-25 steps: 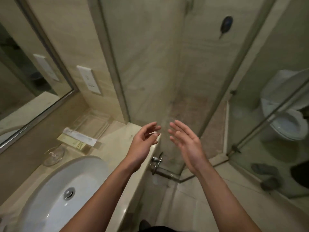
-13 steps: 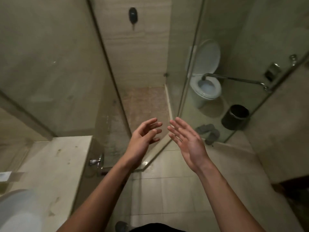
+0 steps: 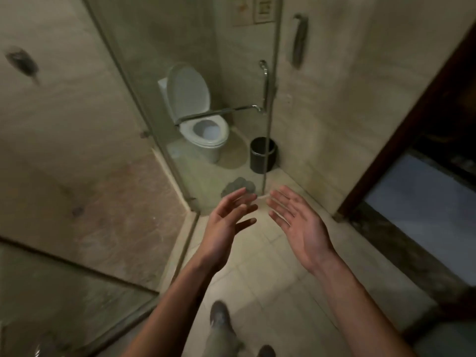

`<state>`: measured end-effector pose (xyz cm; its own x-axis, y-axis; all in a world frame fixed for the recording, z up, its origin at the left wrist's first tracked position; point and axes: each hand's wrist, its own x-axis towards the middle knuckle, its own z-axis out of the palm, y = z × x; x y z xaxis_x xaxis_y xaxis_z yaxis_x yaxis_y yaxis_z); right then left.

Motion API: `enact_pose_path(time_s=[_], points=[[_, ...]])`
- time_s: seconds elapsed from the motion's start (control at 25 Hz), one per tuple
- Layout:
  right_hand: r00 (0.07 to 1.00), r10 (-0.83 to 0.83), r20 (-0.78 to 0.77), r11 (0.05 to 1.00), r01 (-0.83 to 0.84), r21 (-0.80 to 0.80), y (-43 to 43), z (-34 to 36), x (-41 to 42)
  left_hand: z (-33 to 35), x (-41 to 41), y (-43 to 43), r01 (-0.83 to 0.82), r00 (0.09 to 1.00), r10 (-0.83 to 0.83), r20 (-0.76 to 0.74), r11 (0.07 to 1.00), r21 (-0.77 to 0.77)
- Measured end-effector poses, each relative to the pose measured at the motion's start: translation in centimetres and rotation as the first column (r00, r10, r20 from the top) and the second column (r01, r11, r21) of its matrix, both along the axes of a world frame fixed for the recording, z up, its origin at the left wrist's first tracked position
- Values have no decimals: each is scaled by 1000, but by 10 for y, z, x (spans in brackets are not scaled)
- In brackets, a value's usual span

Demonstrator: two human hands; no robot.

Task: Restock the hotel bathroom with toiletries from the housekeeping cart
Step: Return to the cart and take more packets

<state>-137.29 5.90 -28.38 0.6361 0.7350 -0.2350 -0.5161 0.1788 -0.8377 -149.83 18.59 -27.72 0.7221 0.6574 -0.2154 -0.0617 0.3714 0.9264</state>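
Observation:
My left hand (image 3: 226,222) and my right hand (image 3: 298,222) are raised side by side over the tiled floor, palms turned toward each other. Both hold nothing and their fingers are spread. No toiletries and no housekeeping cart show in this view. My feet are visible below, on the floor tiles.
A glass shower enclosure (image 3: 144,119) fills the left. Behind glass stands a white toilet (image 3: 203,130) with its lid up, a black waste bin (image 3: 262,154) beside it, and grey slippers (image 3: 238,188) on the floor. A dark wooden door frame (image 3: 401,130) opens at the right.
My view has swung right, away from the sink counter and its toiletries, toward the toilet stall and the doorway. My hands stay empty and open in front of me.

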Motion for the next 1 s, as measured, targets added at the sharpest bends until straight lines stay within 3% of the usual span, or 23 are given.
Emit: enact_pose_path(time_s=[0.36, 0.56, 0.8, 1.0], points=[[917, -392, -82, 919, 393, 6, -84, -17, 136, -17, 196, -43, 452, 892, -451, 33, 889, -77], [795, -603, -66, 796, 605, 21, -108, -2, 211, -8, 307, -64, 642, 766, -634, 106, 744, -186], [604, -790, -105, 604, 796, 30, -164, 12, 266, 8, 411, -114, 803, 593, -800, 91, 579, -141], [516, -850, -110, 515, 856, 36, -232, -2, 339, -3, 500, -176, 885, 464, -882, 81, 457, -93]])
